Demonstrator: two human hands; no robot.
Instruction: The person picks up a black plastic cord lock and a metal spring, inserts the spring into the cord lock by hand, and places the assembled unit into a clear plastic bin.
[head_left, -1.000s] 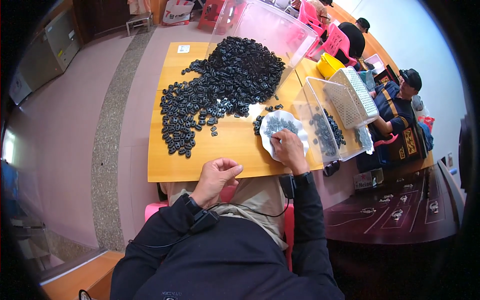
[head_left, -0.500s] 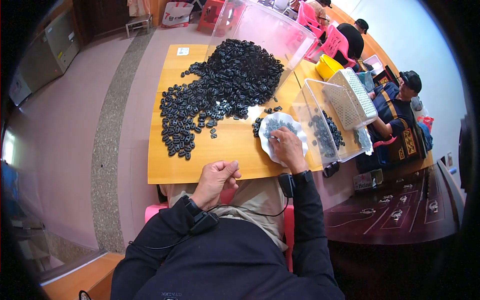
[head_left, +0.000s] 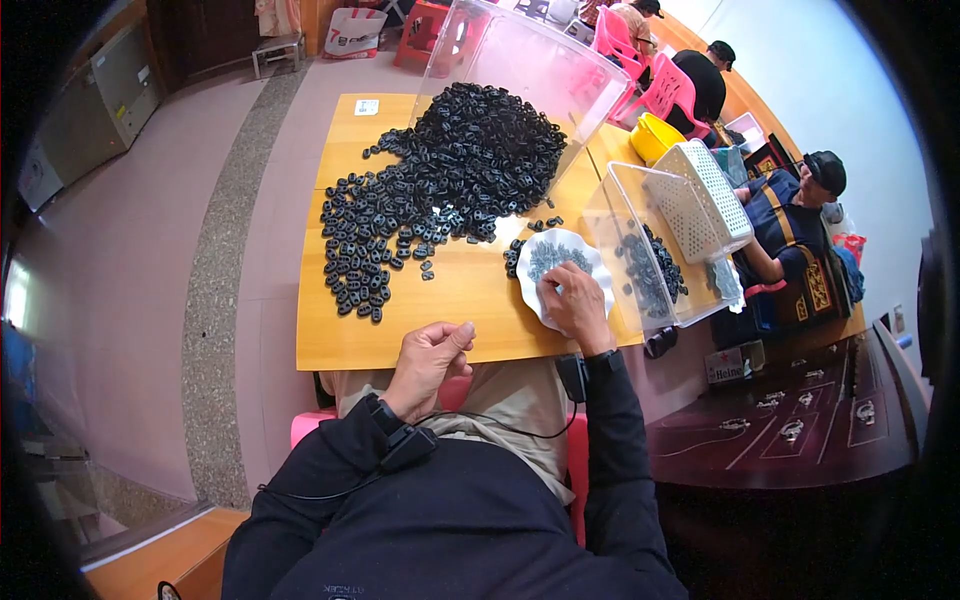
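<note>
Barely anything has moved — the right hand's (head_left: 578, 305) fingers sit slightly nearer. Leftmost, glossy black two-holed pieces (head_left: 490, 140) heap far across the wooden table (head_left: 460, 300); nearer, the left hand (head_left: 425, 370) curls, thumb to finger — contents unclear. Rightward, tiny grey pieces (head_left: 546, 256) fill a white scalloped dish (head_left: 533, 300) just beyond the closer right hand, pinched narrow, its grip hidden. Their long axes can't be told. Rightmost stands a clear plastic bin (head_left: 615, 210).

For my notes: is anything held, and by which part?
It cannot be told: the right hand is at the grey pieces in the white dish, its grip unclear; the left hand is curled, showing no piece clearly.
</note>
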